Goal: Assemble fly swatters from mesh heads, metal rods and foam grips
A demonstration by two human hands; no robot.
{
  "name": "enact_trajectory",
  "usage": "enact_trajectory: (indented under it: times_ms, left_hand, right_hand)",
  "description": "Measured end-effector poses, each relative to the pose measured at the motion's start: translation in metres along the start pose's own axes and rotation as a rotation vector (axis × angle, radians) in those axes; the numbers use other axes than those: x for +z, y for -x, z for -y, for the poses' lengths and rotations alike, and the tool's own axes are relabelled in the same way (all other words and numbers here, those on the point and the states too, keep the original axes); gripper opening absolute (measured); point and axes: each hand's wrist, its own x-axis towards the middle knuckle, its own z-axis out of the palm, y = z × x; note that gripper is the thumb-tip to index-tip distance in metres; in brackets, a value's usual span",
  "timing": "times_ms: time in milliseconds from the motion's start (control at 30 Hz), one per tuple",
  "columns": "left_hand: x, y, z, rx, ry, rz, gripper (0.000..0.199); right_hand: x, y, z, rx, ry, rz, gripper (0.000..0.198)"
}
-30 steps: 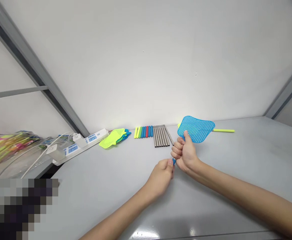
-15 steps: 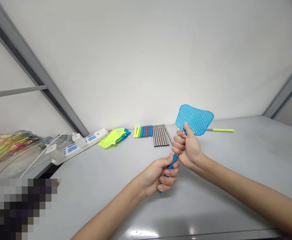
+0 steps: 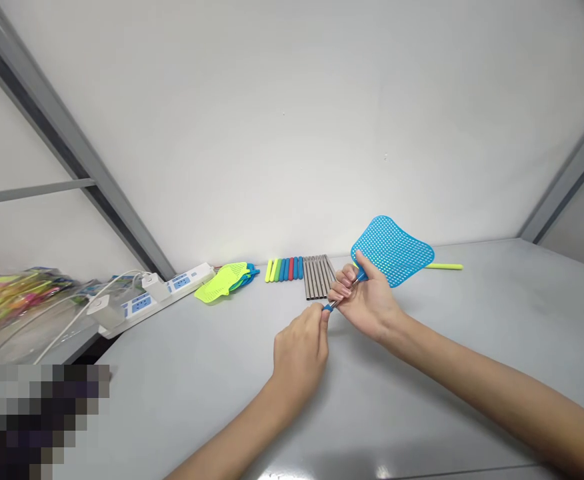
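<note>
Both hands hold one blue fly swatter (image 3: 392, 250) above the table. My right hand (image 3: 369, 300) is closed round the metal rod just below the perforated blue head, its thumb pointing up along the neck. Lower down, my left hand (image 3: 299, 347) wraps the blue handle, back of the hand toward me; only the handle's top end shows, the rest is hidden in the fist. Behind the hands lie several metal rods (image 3: 317, 277) in a row, with several coloured handles (image 3: 285, 269) to their left. A yellow handle (image 3: 447, 267) lies partly behind the swatter head.
Yellow and blue swatter heads (image 3: 225, 281) are stacked at the back, left of the handles. A white power strip (image 3: 157, 300) with plugs and cables stands farther left, beside bagged colourful items (image 3: 17, 297). A pale wall (image 3: 292, 120) closes the back of the grey table (image 3: 197, 387).
My left hand has turned over on the handle, so its back now faces me. The swatter has tilted, its head swinging slightly right and down. My right-hand fingers have loosened a little.
</note>
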Motion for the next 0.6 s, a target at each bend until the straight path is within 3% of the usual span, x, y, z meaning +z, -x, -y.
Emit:
enact_trajectory:
  times_ms: [200,600]
  left_hand:
    - [0.002,0.005,0.0,0.007,0.26,0.145,0.028]
    - [0.01,0.007,0.002,0.011,0.602,0.183,0.031]
  right_hand:
    - [0.003,0.002,0.003,0.042,0.096,0.092,0.046]
    - [-0.001,0.004,-0.002,0.016,0.157,0.075,0.047]
